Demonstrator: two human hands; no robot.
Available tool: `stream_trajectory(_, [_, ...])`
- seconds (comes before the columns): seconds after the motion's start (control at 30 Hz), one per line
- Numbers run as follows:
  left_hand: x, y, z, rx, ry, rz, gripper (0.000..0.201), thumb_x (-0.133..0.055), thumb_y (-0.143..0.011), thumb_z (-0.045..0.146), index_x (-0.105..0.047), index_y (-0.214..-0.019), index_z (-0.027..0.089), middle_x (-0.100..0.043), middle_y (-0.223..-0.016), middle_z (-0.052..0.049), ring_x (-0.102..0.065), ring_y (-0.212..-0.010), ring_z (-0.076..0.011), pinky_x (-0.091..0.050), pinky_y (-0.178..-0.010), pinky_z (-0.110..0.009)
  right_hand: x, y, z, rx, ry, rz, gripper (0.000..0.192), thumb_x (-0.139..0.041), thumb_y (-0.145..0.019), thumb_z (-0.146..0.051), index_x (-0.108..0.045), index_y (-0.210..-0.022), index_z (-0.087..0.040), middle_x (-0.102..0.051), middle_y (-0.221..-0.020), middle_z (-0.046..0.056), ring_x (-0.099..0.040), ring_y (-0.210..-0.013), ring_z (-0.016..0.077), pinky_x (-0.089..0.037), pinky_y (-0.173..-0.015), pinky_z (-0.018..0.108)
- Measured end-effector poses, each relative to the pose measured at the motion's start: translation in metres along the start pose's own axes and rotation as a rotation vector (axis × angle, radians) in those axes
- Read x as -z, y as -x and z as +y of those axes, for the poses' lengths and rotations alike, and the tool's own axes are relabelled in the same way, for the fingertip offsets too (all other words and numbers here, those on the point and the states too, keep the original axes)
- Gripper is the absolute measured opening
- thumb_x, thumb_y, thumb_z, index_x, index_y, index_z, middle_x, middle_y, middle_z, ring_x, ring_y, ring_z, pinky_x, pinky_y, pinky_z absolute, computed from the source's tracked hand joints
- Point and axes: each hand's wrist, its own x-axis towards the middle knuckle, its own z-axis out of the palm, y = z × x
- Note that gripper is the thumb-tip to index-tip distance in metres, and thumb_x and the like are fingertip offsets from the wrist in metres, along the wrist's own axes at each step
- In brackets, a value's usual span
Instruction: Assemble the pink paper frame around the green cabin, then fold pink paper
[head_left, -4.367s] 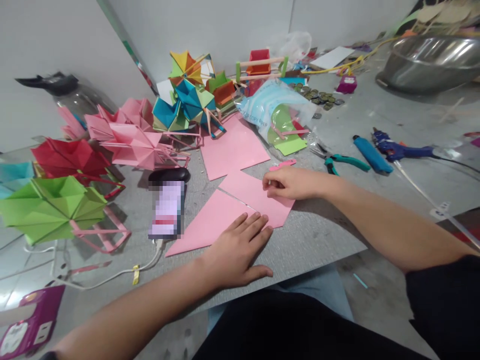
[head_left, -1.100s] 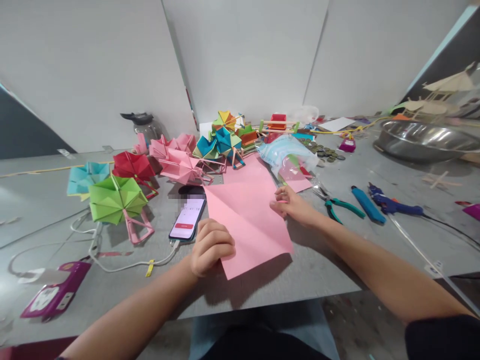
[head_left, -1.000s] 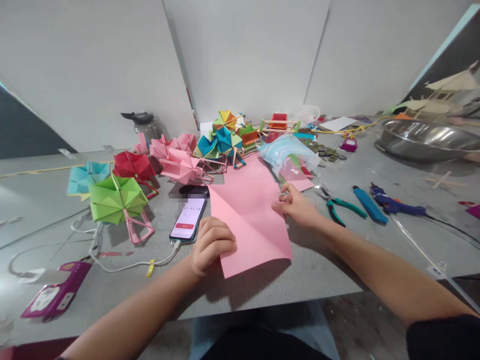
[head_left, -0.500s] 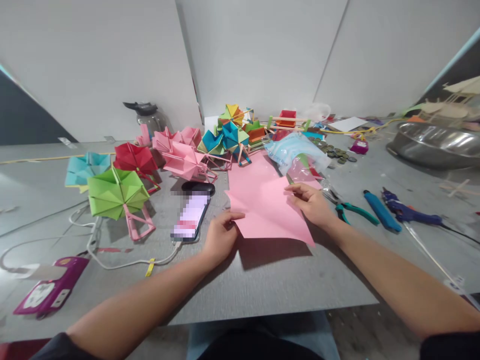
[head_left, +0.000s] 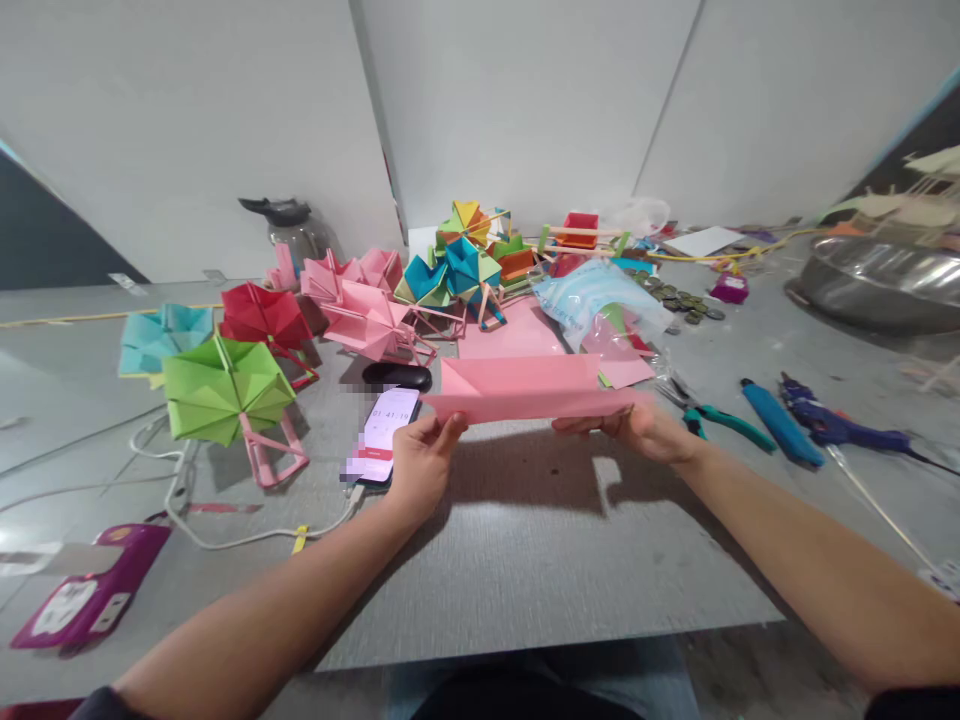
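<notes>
A pink sheet of paper (head_left: pixel 525 385) is held up off the table between my two hands, tilted so that it looks narrow, with crease lines and a bent near edge. My left hand (head_left: pixel 425 455) pinches its left end, thumb on the near side. At the right end, my right hand (head_left: pixel 637 428) grips the paper with its fingers reaching underneath. Another pink sheet (head_left: pixel 510 335) lies flat on the table behind. Just left of my left hand is a lit phone (head_left: pixel 386 425) on a white cable.
Folded-paper models, including a green one (head_left: pixel 229 390) and a pink one (head_left: pixel 367 320), stand at left. A plastic bag (head_left: pixel 600 300) lies behind the paper. Pliers (head_left: pixel 731 425), a blue-handled tool (head_left: pixel 780 425), a glue gun (head_left: pixel 840 425) and a metal bowl (head_left: pixel 885 285) sit at right.
The pink sheet has been lifted and tipped from lying low over the table to a narrow view. My right hand has moved its grip to the sheet's right end, fingers beneath.
</notes>
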Motion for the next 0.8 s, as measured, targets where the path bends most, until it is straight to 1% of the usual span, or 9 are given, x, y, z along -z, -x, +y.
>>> stream_trajectory(0.1, [-0.002, 0.000, 0.002, 0.024, 0.071, 0.054, 0.031, -0.086, -0.081, 0.048, -0.086, -0.088, 0.018, -0.082, -0.085, -0.008, -0.069, -0.079, -0.0215, -0.057, -0.081, -0.036, -0.006, -0.001, -0.001, 0.051, -0.066, 0.043, 0.089, -0.083, -0.069, -0.092, -0.086, -0.125, -0.023, -0.085, -0.118, 0.017, -0.081, -0.099, 0.0320, -0.062, -0.085, 0.042])
stream_trajectory(0.2, [-0.004, 0.000, 0.002, 0.022, 0.069, 0.045, 0.027, -0.087, -0.079, 0.042, -0.088, -0.090, 0.018, -0.083, -0.088, -0.007, -0.069, -0.080, -0.0213, -0.057, -0.083, -0.037, -0.020, -0.003, -0.003, 0.075, -0.009, 0.281, 0.061, -0.097, -0.073, -0.069, -0.088, -0.116, -0.027, -0.084, -0.115, 0.011, -0.077, -0.094, 0.0256, -0.062, -0.083, 0.039])
stream_trajectory(0.27, [-0.005, 0.001, 0.000, 0.035, 0.076, 0.022, 0.024, -0.088, -0.076, 0.039, -0.087, -0.087, 0.018, -0.082, -0.085, -0.006, -0.069, -0.078, -0.0207, -0.058, -0.080, -0.036, -0.030, -0.004, -0.006, 0.090, 0.035, 0.417, 0.046, -0.096, -0.077, -0.062, -0.089, -0.106, -0.026, -0.083, -0.112, 0.011, -0.076, -0.095, 0.0258, -0.062, -0.083, 0.040])
stream_trajectory(0.33, [-0.005, 0.002, -0.002, 0.059, 0.100, -0.001, 0.026, -0.091, -0.074, 0.040, -0.085, -0.084, 0.017, -0.081, -0.081, -0.006, -0.068, -0.074, -0.0199, -0.058, -0.073, -0.034, -0.037, -0.005, -0.009, 0.126, 0.081, 0.487, 0.036, -0.094, -0.079, -0.059, -0.089, -0.095, -0.027, -0.082, -0.104, 0.010, -0.074, -0.094, 0.0268, -0.062, -0.082, 0.043])
stream_trajectory(0.47, [-0.004, 0.002, -0.003, 0.124, 0.250, -0.079, 0.044, -0.098, -0.068, 0.052, -0.085, -0.094, 0.018, -0.083, -0.095, -0.011, -0.076, -0.086, -0.0258, -0.060, -0.060, -0.030, -0.034, -0.008, -0.014, 0.179, 0.178, 0.557, 0.027, -0.089, -0.083, -0.052, -0.082, -0.077, -0.026, -0.079, -0.092, 0.005, -0.071, -0.088, 0.0261, -0.059, -0.085, 0.043])
stream_trajectory(0.53, [-0.003, 0.002, -0.001, 0.119, 0.293, -0.121, 0.051, -0.099, -0.067, 0.059, -0.086, -0.094, 0.018, -0.083, -0.101, -0.013, -0.078, -0.094, -0.0290, -0.062, -0.059, -0.031, -0.027, -0.010, -0.012, 0.181, 0.206, 0.562, 0.025, -0.086, -0.085, -0.047, -0.081, -0.075, -0.025, -0.079, -0.091, 0.005, -0.072, -0.089, 0.0263, -0.059, -0.087, 0.043])
stream_trajectory(0.63, [-0.001, 0.002, 0.002, 0.033, 0.219, -0.129, 0.052, -0.095, -0.072, 0.067, -0.087, -0.088, 0.018, -0.083, -0.099, -0.013, -0.077, -0.088, -0.0261, -0.065, -0.062, -0.033, -0.019, -0.010, -0.008, 0.152, 0.213, 0.550, 0.016, -0.089, -0.080, -0.039, -0.084, -0.088, -0.027, -0.083, -0.100, 0.006, -0.076, -0.095, 0.0281, -0.060, -0.089, 0.044])
stream_trajectory(0.77, [0.002, 0.002, 0.003, -0.079, 0.052, -0.035, 0.045, -0.089, -0.083, 0.064, -0.086, -0.083, 0.020, -0.080, -0.085, -0.007, -0.073, -0.075, -0.0202, -0.066, -0.071, -0.034, -0.019, -0.006, -0.005, 0.025, 0.106, 0.389, 0.061, -0.094, -0.076, -0.034, -0.078, -0.135, -0.029, -0.084, -0.118, 0.010, -0.080, -0.100, 0.0264, -0.065, -0.079, 0.039])
stream_trajectory(0.8, [0.003, 0.002, 0.003, -0.092, 0.034, -0.013, 0.043, -0.088, -0.084, 0.063, -0.085, -0.081, 0.020, -0.079, -0.080, -0.006, -0.072, -0.073, -0.0200, -0.066, -0.072, -0.034, -0.020, -0.005, -0.005, 0.008, 0.092, 0.342, 0.066, -0.093, -0.078, -0.035, -0.075, -0.141, -0.029, -0.084, -0.119, 0.011, -0.080, -0.098, 0.0252, -0.065, -0.075, 0.037])
